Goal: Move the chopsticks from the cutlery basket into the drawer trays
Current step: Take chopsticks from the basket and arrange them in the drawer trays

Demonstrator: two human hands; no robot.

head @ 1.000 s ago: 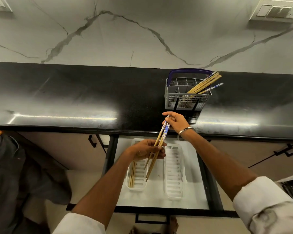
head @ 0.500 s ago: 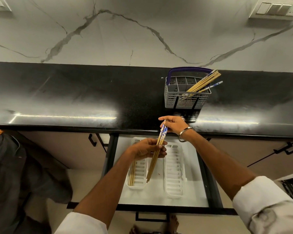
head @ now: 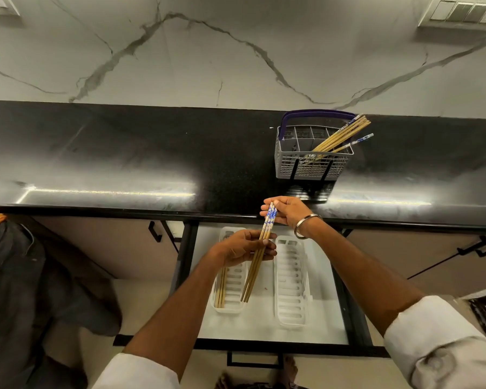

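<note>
Both forearms are bare, with white sleeves pushed up near the elbows. The right sleeve [head: 443,346] shows creases and a grey smudge by its cuff. A plain silver bangle [head: 306,224] circles the right wrist. The left sleeve [head: 135,373] is plain white.

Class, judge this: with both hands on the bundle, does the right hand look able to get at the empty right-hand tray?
Probably yes: the right hand is above the open drawer, nothing covering the right tray.
</note>
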